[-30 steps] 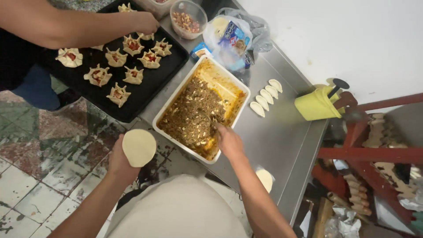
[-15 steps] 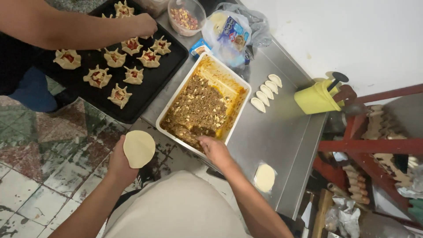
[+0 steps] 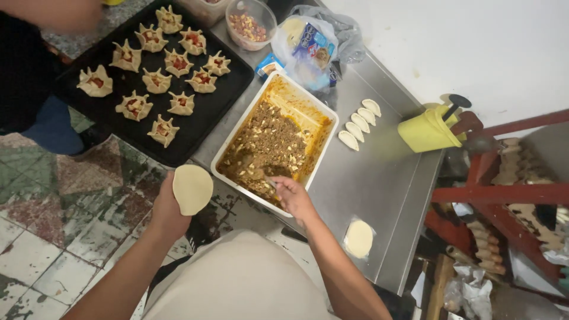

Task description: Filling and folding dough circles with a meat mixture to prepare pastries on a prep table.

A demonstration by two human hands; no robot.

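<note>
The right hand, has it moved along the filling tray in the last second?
Yes. The right hand has slid from the middle of the white tray toward its near end, closer to the person.

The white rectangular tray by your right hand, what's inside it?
The white tray holds browned minced filling with orange oily sauce along its walls. The right hand dips a utensil into it; the tip is buried, so its kind is unclear.

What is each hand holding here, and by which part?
The left hand holds a round dough disc flat on its palm and fingers. The right hand grips a spoon by its handle, its tip in the meat filling.
</note>
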